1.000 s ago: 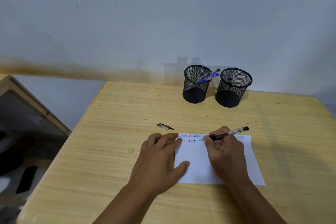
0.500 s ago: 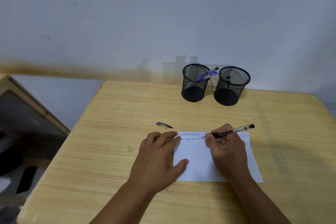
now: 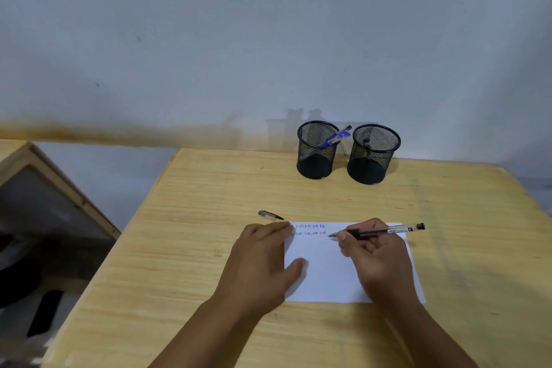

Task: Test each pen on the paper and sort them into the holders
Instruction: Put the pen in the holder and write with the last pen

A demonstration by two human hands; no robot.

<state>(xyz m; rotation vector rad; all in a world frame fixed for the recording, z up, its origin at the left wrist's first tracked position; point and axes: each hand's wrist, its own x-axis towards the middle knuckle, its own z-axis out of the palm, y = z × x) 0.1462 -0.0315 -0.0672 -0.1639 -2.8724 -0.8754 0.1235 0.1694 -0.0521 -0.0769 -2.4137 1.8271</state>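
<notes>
**Pen at the paper, sorting partly done**

Head view, taking the paper [image 3: 325,275] as landmark: lying near the front edge of the desk [image 3: 185,212], two short rows of scribbles across its top left corner, some blue, some darker; pinned at its left edge by the left hand [image 3: 263,260], fingers straight and flat, thumb spread onto the sheet; gripping nothing. Right hand [image 3: 376,260] resting on the right half of the sheet, fingers curled round a clear-barrelled black pen [image 3: 385,231]; tip just right of the second row of marks, at or just above the surface, contact not clear; capped end pointing off past the right edge. Just beyond the top left corner, a small dark cap [image 3: 270,215] lying alone on the wood. Well behind the sheet, by the wall, two black mesh holders side by side: left holder [image 3: 317,150] with a blue pen [image 3: 336,137] leaning over its rim, right holder [image 3: 373,154] with a dark pen end [image 3: 366,142] just showing inside.

Judged from this: at least two pens already tested and sorted; the pen in hand apparently at its test; left to do, recapping probably, then dropping into a holder. No other loose pens visible.
</notes>
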